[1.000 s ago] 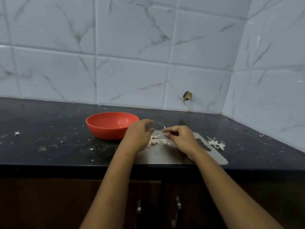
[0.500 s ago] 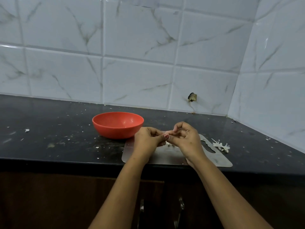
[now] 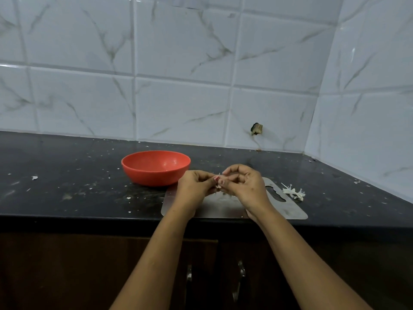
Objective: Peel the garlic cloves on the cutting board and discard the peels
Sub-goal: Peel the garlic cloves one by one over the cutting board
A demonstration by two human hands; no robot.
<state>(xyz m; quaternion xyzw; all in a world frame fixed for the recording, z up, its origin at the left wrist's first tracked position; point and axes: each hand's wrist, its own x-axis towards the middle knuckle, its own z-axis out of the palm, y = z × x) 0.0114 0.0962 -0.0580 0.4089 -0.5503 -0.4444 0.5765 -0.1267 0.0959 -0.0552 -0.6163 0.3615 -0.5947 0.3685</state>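
Bowl (image 3: 154, 175): red-orange, round, upright on counter, left of centre. Inside shows a few pale flecks; contents otherwise not discernible.

Counter (image 3: 67, 166): black, glossy stone, running into a corner at right. Surface dusted with pale specks (image 3: 34, 177), densest left of and in front of the bowl.

Back wall (image 3: 178, 104): large white tiles with grey-green marble veining. Side wall (image 3: 368, 119): same tile.

Hole (image 3: 256, 129): small dark, ragged spot low in back wall, just above the counter line.

Cabinet (image 3: 67, 269): dark brown doors under the counter. Two metal handles (image 3: 240, 271), vertical, side by side, partly hidden.
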